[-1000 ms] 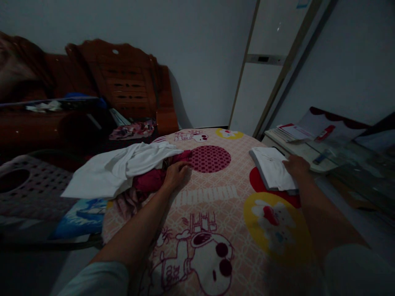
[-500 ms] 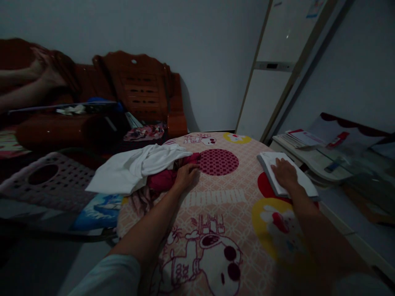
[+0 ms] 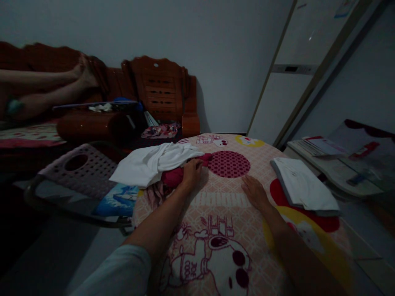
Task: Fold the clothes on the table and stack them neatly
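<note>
A white cloth [image 3: 145, 164] lies in a loose heap on top of a dark red cloth [image 3: 173, 176], at the left side of a round table. My left hand [image 3: 191, 174] is at the right end of this heap, its fingers bent and pinched on the edge of the white cloth. My right hand [image 3: 255, 192] is just above or on the patterned tablecloth [image 3: 222, 209], fingers stretched out, holding nothing. Further right lies a flat folded stack of white and grey cloth [image 3: 304, 183], with no hand on it.
A chair [image 3: 92, 176] with a perforated back stands left of the table. Behind it is a wooden sofa [image 3: 157, 90], with another person's legs [image 3: 61, 84] resting there. A side cabinet with papers [image 3: 321, 146] stands at right, near a tall white appliance [image 3: 286, 94].
My right hand has left the folded stack and moved left to the middle of the table. My left hand stays at the heap, its fingers now more pinched. The view has turned left.
</note>
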`<state>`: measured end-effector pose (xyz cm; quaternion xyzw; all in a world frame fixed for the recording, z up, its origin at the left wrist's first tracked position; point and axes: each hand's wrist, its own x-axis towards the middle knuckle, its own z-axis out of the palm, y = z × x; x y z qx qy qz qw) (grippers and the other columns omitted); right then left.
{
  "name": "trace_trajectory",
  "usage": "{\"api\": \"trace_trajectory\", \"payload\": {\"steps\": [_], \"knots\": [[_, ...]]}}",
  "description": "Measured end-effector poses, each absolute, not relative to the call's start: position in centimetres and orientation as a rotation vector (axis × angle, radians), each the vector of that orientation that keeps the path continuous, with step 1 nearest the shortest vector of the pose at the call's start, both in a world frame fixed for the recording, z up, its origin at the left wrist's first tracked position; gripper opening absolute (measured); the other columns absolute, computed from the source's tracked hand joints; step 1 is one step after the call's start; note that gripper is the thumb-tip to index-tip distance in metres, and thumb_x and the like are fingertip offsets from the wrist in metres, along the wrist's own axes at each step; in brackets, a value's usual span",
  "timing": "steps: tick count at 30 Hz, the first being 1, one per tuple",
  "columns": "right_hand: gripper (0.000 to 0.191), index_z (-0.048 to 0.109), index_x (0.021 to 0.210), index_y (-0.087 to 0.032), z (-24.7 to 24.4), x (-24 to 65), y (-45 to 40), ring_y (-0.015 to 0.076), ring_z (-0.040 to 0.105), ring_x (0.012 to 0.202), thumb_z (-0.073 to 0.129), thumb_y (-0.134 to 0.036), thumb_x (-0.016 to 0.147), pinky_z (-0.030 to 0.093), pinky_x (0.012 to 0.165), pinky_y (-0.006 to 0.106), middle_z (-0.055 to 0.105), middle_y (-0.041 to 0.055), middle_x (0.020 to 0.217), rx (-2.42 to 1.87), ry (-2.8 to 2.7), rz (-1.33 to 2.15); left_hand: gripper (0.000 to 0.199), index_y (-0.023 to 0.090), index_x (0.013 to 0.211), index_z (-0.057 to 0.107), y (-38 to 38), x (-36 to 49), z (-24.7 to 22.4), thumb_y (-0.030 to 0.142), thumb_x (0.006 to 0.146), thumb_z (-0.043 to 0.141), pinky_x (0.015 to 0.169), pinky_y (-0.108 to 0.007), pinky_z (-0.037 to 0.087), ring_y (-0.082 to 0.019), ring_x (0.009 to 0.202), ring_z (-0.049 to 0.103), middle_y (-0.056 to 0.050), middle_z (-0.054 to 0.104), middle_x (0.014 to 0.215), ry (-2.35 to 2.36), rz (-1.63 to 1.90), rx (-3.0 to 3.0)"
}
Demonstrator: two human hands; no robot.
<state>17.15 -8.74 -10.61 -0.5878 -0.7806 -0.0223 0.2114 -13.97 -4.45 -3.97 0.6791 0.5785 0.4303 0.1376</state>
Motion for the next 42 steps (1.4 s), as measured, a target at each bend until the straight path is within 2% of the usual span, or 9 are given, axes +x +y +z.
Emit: {"api": "trace_trajectory", "payload": {"steps": [4, 7, 10, 14, 21, 30, 34, 38, 42], "knots": [[0.047, 0.058, 0.134, -0.014, -10.5, 18.1, -8.3, 0.0291, 0.047, 0.136, 0.04, -0.037, 0.097, 0.034, 0.115, 0.049, 0.053, 0.0162, 0.145, -1.61, -2.23, -0.007, 0.03, 0.015, 0.103, 0.073, -4.9, -15.7, -1.6, 0.016, 0.089, 0.046, 0.096, -0.036, 0.047, -0.025, 0.103, 0.063, -0.011, 0.071, 0.108, 1.823, 1.282, 2.098], [0.046, 0.059, 0.133, -0.016, -10.5, 18.2, -8.2, 0.0294, 0.048, 0.135, 0.041, -0.038, 0.097, 0.035, 0.115, 0.05, 0.053, 0.0145, 0.145, -1.616, -2.238, 0.014, 0.034, 0.015, 0.107, 0.071, -5.3, -18.2, 0.3, 0.012, 0.088, 0.043, 0.099, -0.039, 0.043, -0.027, 0.108, 0.059, -0.012, 0.068, 0.111, 2.075, 1.348, 2.084], [0.045, 0.06, 0.132, -0.018, -10.5, 17.8, -8.5, 0.0291, 0.049, 0.134, 0.04, -0.037, 0.097, 0.035, 0.114, 0.05, 0.055, 0.0136, 0.144, -1.602, -2.204, -0.026, 0.036, 0.016, 0.113, 0.069, -5.6, -21.2, 1.5, 0.012, 0.085, 0.047, 0.101, -0.043, 0.041, -0.031, 0.112, 0.056, -0.014, 0.066, 0.116, 2.389, 1.328, 1.953], [0.045, 0.061, 0.13, -0.015, -10.1, 17.3, -8.9, 0.0292, 0.05, 0.133, 0.04, -0.035, 0.096, 0.036, 0.114, 0.049, 0.057, 0.0147, 0.141, -1.605, -2.174, -0.07, 0.036, 0.017, 0.114, 0.067, -5.5, -24.1, 1.5, 0.019, 0.081, 0.053, 0.094, -0.046, 0.045, -0.035, 0.111, 0.055, -0.016, 0.062, 0.119, 2.648, 1.129, 1.687], [0.044, 0.062, 0.129, -0.019, -9.8, 17.1, -9.0, 0.0287, 0.051, 0.132, 0.04, -0.036, 0.096, 0.037, 0.113, 0.05, 0.058, 0.0127, 0.14, -1.604, -2.161, -0.063, 0.027, 0.013, 0.098, 0.069, -5.0, -25.7, 1.1, 0.021, 0.084, 0.047, 0.094, -0.044, 0.046, -0.033, 0.103, 0.059, -0.017, 0.064, 0.109, 2.719, 0.995, 1.568], [0.043, 0.064, 0.128, -0.018, -9.3, 16.9, -9.2, 0.0287, 0.051, 0.132, 0.041, -0.033, 0.095, 0.038, 0.113, 0.049, 0.057, 0.0133, 0.141, -1.631, -2.181, -0.058, 0.027, 0.011, 0.098, 0.069, -4.6, -26.3, 1.5, 0.028, 0.081, 0.056, 0.094, -0.043, 0.047, -0.032, 0.101, 0.062, -0.019, 0.069, 0.107, 2.714, 0.936, 1.549], [0.045, 0.063, 0.128, -0.014, -9.4, 17.0, -9.2, 0.0292, 0.05, 0.132, 0.041, -0.034, 0.096, 0.038, 0.113, 0.048, 0.057, 0.0154, 0.141, -1.63, -2.184, -0.057, 0.024, 0.011, 0.092, 0.07, -4.5, -26.2, 1.5, 0.022, 0.08, 0.052, 0.093, -0.044, 0.048, -0.033, 0.098, 0.062, -0.019, 0.07, 0.1, 2.723, 0.91, 1.502], [0.042, 0.064, 0.128, -0.02, -9.4, 17.0, -9.2, 0.0276, 0.052, 0.131, 0.042, -0.034, 0.096, 0.038, 0.113, 0.048, 0.059, 0.0108, 0.139, -1.622, -2.174, -0.049, 0.029, 0.009, 0.099, 0.069, -4.9, -26.1, 1.5, 0.019, 0.08, 0.051, 0.092, -0.045, 0.048, -0.035, 0.105, 0.061, -0.02, 0.067, 0.109, 2.744, 0.985, 1.495], [0.042, 0.063, 0.129, -0.018, -9.3, 17.0, -9.2, 0.0282, 0.052, 0.131, 0.042, -0.034, 0.096, 0.037, 0.113, 0.048, 0.058, 0.0126, 0.14, -1.623, -2.175, -0.041, 0.032, 0.009, 0.106, 0.068, -4.9, -26.3, 1.6, 0.022, 0.083, 0.051, 0.09, -0.043, 0.049, -0.034, 0.103, 0.062, -0.022, 0.066, 0.114, 2.729, 0.942, 1.545]]}}
